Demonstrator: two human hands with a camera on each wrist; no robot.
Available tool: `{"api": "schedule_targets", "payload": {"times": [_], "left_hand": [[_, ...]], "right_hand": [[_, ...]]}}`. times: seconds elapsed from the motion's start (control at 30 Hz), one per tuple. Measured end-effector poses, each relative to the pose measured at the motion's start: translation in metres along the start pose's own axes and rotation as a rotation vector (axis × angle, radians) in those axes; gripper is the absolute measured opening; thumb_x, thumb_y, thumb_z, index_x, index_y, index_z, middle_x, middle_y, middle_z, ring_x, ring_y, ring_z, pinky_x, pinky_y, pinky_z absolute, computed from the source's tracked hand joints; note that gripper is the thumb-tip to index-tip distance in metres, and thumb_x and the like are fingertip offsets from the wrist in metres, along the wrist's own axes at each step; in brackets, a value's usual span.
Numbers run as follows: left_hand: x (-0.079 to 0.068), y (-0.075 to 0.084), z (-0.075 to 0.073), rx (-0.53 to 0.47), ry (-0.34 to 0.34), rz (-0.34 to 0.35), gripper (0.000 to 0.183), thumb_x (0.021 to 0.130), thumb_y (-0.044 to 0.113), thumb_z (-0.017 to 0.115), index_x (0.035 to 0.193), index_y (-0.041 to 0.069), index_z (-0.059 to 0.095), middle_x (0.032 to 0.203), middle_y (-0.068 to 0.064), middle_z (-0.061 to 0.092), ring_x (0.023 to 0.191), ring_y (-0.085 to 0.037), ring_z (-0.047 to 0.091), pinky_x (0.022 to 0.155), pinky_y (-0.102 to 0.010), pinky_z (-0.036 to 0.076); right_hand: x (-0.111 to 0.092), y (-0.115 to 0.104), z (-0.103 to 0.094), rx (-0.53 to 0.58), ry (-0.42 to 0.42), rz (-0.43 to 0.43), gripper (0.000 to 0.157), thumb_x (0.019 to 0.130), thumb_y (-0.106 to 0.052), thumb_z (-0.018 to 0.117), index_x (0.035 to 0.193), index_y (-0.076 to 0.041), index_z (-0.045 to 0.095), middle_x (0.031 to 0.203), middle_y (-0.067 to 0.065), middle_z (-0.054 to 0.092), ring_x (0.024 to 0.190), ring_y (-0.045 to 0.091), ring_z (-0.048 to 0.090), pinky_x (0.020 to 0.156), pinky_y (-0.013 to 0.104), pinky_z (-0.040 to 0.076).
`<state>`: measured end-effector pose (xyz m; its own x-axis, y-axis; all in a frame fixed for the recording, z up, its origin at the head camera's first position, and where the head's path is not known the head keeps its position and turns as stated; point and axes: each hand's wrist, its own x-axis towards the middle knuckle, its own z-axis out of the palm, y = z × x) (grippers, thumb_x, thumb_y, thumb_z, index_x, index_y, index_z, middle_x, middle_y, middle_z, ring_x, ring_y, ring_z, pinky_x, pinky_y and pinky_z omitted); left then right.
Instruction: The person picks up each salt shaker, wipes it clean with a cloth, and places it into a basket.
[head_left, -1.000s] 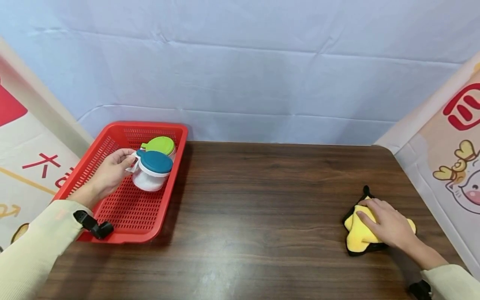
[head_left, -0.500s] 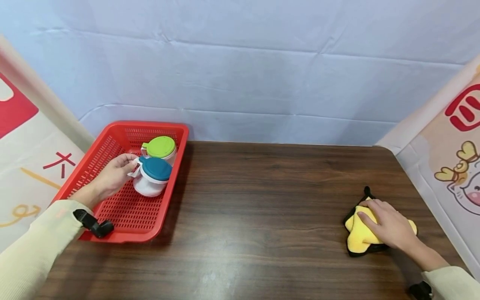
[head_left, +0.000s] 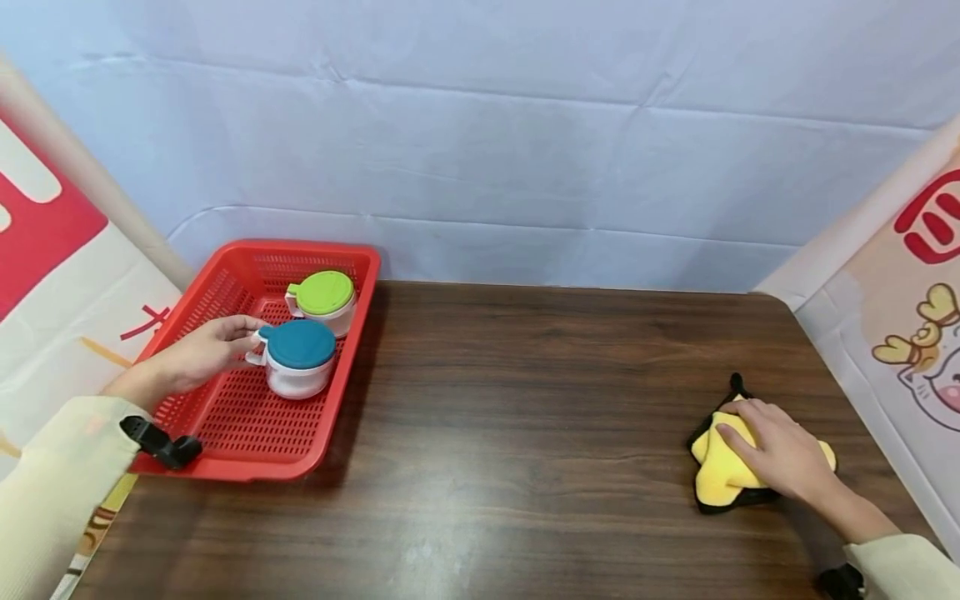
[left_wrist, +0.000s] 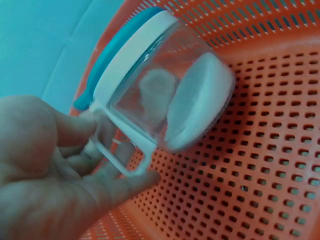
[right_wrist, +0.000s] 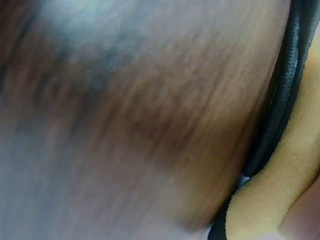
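Note:
Inside the red basket, a clear seasoning jar with a blue lid sits upright. White contents show through its wall in the left wrist view. My left hand holds its white handle, the thumb near the lid's tab and other fingers behind the handle. Just behind stands a second jar with a lime-green lid. Far to the right, my right hand rests over a bunched yellow cloth with black edging, its fingers lying loosely on top. The right wrist view catches only part of that cloth.
The basket stands at the left of the dark wooden table, against a pale cloth backdrop. Printed sheets hang at both sides. The basket's raised rim surrounds both jars.
The blue-lidded jar has moved nearer and slightly left in the basket and is now apart from the green-lidded one. My left hand has shifted left with it. The right hand has stayed put.

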<state>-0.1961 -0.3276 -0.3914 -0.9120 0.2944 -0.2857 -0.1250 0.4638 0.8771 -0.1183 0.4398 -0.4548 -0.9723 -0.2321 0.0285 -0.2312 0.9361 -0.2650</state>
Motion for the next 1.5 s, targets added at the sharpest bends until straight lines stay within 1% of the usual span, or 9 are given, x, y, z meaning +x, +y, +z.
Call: {"api": "schedule_targets", "payload": {"times": [0.1, 0.27, 0.43, 0.5, 0.67, 0.87, 1.17, 1.4, 1.5], "left_hand": [[-0.003, -0.003, -0.001, 0.026, -0.006, -0.021, 0.034, 0.110, 0.008, 0.042, 0.136, -0.013, 0.040, 0.115, -0.010, 0.058, 0.101, -0.011, 0.060, 0.094, -0.037, 0.056], [-0.003, -0.004, -0.002, 0.057, -0.011, -0.031, 0.028, 0.109, 0.007, 0.044, 0.128, -0.013, 0.043, 0.112, -0.014, 0.058, 0.101, -0.015, 0.061, 0.094, -0.044, 0.055], [-0.003, -0.006, -0.006, 0.086, -0.054, -0.035, 0.024, 0.107, 0.003, 0.045, 0.124, -0.015, 0.043, 0.108, -0.015, 0.059, 0.100, -0.017, 0.063, 0.091, -0.044, 0.056], [-0.003, -0.006, -0.007, 0.092, -0.066, -0.050, 0.023, 0.107, 0.001, 0.045, 0.124, -0.014, 0.043, 0.108, -0.014, 0.060, 0.102, -0.021, 0.064, 0.091, -0.045, 0.056], [-0.003, -0.005, -0.008, 0.127, -0.088, -0.089, 0.024, 0.107, 0.001, 0.044, 0.126, -0.014, 0.042, 0.113, -0.017, 0.059, 0.109, -0.030, 0.060, 0.094, -0.048, 0.054], [-0.002, -0.005, -0.010, 0.188, -0.132, -0.117, 0.024, 0.107, 0.001, 0.043, 0.126, -0.013, 0.042, 0.116, -0.018, 0.059, 0.117, -0.036, 0.058, 0.098, -0.047, 0.052], [0.001, -0.005, -0.007, 0.241, -0.123, -0.083, 0.025, 0.107, 0.002, 0.045, 0.127, -0.013, 0.044, 0.116, -0.017, 0.060, 0.116, -0.033, 0.059, 0.099, -0.047, 0.052], [0.007, 0.000, 0.000, 0.271, -0.117, -0.066, 0.025, 0.108, 0.003, 0.043, 0.127, -0.012, 0.044, 0.116, -0.018, 0.061, 0.117, -0.040, 0.056, 0.101, -0.052, 0.049], [0.011, 0.002, 0.002, 0.273, -0.111, -0.066, 0.025, 0.108, 0.002, 0.042, 0.128, -0.013, 0.044, 0.117, -0.018, 0.061, 0.117, -0.039, 0.057, 0.102, -0.051, 0.049]], "right_hand": [[0.000, 0.001, 0.000, 0.000, 0.006, -0.004, 0.039, 0.105, -0.035, 0.056, 0.123, 0.000, 0.063, 0.122, 0.025, 0.062, 0.111, 0.048, 0.055, 0.081, 0.064, 0.046], [0.000, 0.001, 0.001, 0.001, 0.016, -0.009, 0.039, 0.105, -0.034, 0.057, 0.123, -0.001, 0.063, 0.121, 0.025, 0.062, 0.110, 0.048, 0.055, 0.081, 0.063, 0.046], [0.000, 0.001, 0.001, -0.003, 0.019, -0.007, 0.039, 0.105, -0.034, 0.057, 0.123, -0.001, 0.063, 0.121, 0.025, 0.062, 0.110, 0.048, 0.055, 0.081, 0.063, 0.047], [0.000, 0.001, 0.001, -0.005, 0.023, -0.009, 0.038, 0.105, -0.034, 0.057, 0.123, -0.001, 0.063, 0.121, 0.024, 0.063, 0.110, 0.048, 0.055, 0.081, 0.063, 0.047], [0.000, 0.001, 0.001, -0.009, 0.027, -0.011, 0.038, 0.105, -0.034, 0.057, 0.122, -0.001, 0.063, 0.120, 0.023, 0.063, 0.110, 0.047, 0.056, 0.081, 0.063, 0.047], [0.000, 0.001, 0.001, -0.005, 0.015, -0.003, 0.038, 0.105, -0.035, 0.057, 0.123, -0.002, 0.063, 0.121, 0.023, 0.063, 0.111, 0.047, 0.055, 0.082, 0.064, 0.046], [0.000, 0.003, 0.001, 0.000, 0.014, -0.006, 0.038, 0.105, -0.033, 0.057, 0.124, -0.001, 0.062, 0.121, 0.024, 0.062, 0.112, 0.049, 0.054, 0.084, 0.064, 0.046], [0.000, 0.005, 0.002, 0.000, 0.038, -0.022, 0.036, 0.105, -0.032, 0.058, 0.123, -0.002, 0.063, 0.120, 0.023, 0.063, 0.110, 0.048, 0.055, 0.082, 0.063, 0.046], [0.000, 0.006, 0.002, 0.000, 0.041, -0.025, 0.035, 0.105, -0.032, 0.058, 0.123, -0.002, 0.063, 0.121, 0.025, 0.063, 0.110, 0.049, 0.055, 0.083, 0.063, 0.046]]}}
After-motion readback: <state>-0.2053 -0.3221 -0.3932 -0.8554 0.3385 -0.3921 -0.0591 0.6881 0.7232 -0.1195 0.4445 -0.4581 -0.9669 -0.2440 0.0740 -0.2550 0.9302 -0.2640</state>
